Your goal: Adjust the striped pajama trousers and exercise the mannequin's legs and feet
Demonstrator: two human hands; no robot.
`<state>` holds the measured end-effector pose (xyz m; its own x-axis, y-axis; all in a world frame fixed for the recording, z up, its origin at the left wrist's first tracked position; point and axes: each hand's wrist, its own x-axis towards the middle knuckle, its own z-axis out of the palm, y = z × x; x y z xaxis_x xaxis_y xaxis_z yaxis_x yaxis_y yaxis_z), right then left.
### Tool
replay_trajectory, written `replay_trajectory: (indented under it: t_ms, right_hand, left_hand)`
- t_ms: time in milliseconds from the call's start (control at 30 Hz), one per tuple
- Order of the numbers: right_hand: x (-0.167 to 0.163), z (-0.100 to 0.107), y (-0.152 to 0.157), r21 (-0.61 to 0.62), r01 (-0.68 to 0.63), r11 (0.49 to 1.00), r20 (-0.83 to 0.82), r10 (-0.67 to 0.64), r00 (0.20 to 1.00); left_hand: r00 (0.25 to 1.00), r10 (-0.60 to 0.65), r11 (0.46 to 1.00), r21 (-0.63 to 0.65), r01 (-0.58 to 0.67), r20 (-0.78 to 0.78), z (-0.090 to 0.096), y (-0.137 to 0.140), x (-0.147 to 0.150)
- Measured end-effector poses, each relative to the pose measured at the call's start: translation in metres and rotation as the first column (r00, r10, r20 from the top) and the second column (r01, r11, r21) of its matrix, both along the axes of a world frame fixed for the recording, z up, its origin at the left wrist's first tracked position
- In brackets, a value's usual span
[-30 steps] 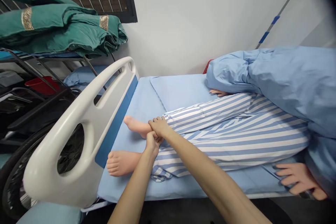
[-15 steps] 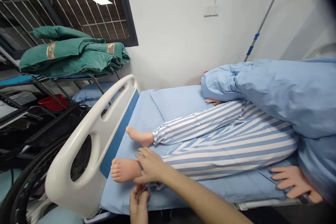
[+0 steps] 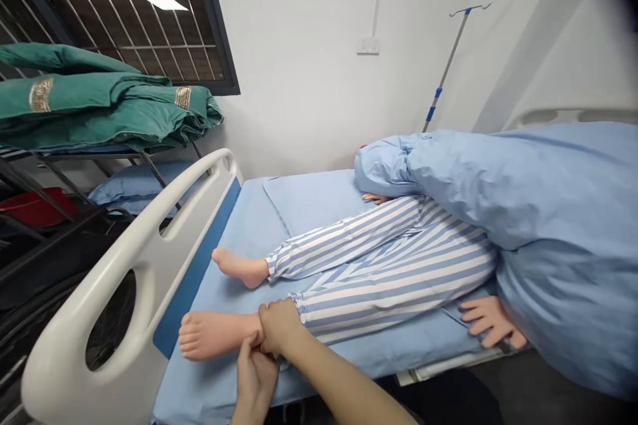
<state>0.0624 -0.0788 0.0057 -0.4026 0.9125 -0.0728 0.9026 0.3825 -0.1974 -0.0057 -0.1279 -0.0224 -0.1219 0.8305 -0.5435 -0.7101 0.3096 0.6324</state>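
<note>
A manikin in blue-and-white striped trousers (image 3: 379,292) lies on the bed, its near foot (image 3: 214,335) bare with toes toward the footboard. My right hand (image 3: 282,325) is closed over the near ankle, just beside the gathered trouser cuff (image 3: 299,305). From below, my left hand (image 3: 256,372) closes at the underside of the same ankle, thumb pressed against it; its fingertips are partly hidden. The two hands almost touch. The far foot (image 3: 244,269) rests bare on the sheet.
A white-and-blue footboard (image 3: 129,265) stands at the left. The blue quilt (image 3: 563,212) is folded back over the manikin's upper body, and a manikin hand (image 3: 491,322) shows beneath. An IV pole (image 3: 448,70) stands by the wall. Green bedding (image 3: 114,106) lies on a rack.
My right hand has gone from spread fingers over the ankle to a closed grip around it. My left hand has risen against the ankle's underside. The view has shifted rightward.
</note>
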Motion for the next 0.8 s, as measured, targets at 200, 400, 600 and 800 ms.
replay_trajectory:
  t_ms: [200,400,600,800]
  right_hand:
    - [-0.005,-0.001,0.007,-0.086,0.009,0.996,0.036,-0.006,0.999]
    - [-0.006,-0.005,0.009,-0.087,0.009,0.996,0.042,-0.006,0.999]
    - [-0.005,-0.005,0.008,-0.085,0.009,0.996,0.048,-0.005,0.999]
    - [-0.004,0.0,0.006,-0.082,0.012,0.997,0.051,-0.008,0.999]
  left_hand:
    - [0.969,-0.066,0.996,0.072,0.05,0.237,-0.01,-0.001,-0.011]
    - [0.94,-0.067,0.995,0.097,0.037,0.333,-0.021,-0.007,-0.014]
    - [0.94,-0.053,0.998,0.047,0.039,0.336,-0.025,-0.008,-0.016]
    - [0.952,-0.063,0.998,0.042,0.053,0.298,-0.029,-0.007,-0.015]
